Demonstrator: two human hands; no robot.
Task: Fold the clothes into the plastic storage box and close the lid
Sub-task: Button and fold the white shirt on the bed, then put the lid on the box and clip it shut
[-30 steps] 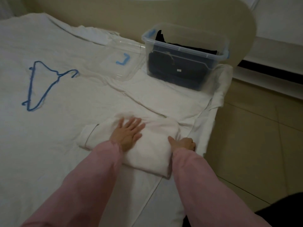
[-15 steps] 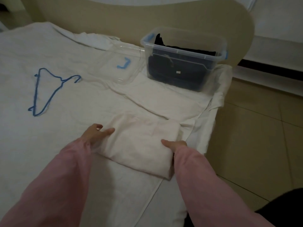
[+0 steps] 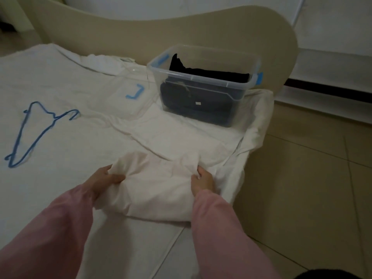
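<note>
Plainly, the folded white garment [image 3: 161, 188] sits bunched on the near right part of the bed [image 3: 60, 188], close to the mattress edge. Its cloth puckers where each hand gathers it. The left hand [image 3: 104, 182] has its grip closed on the bundle's left end, thumb on top and fingers hidden beneath. The right hand [image 3: 202, 181] pinches the right end, fingers curled into the fabric.

Beyond the bundle, at the bed's far right corner against the beige headboard [image 3: 181, 31], stands the clear plastic storage box [image 3: 201, 77] with blue latches. It is lidless and partly filled with dark clothes [image 3: 211, 74]. Its clear lid [image 3: 118, 101] lies flat just left of it, and a blue hanger [image 3: 43, 131] lies well apart on the left of the sheet. Only rumpled sheet lies between bundle and box.

The bundle's long axis runs left to right, from hand to hand, with its rounded fold towards the person.
</note>
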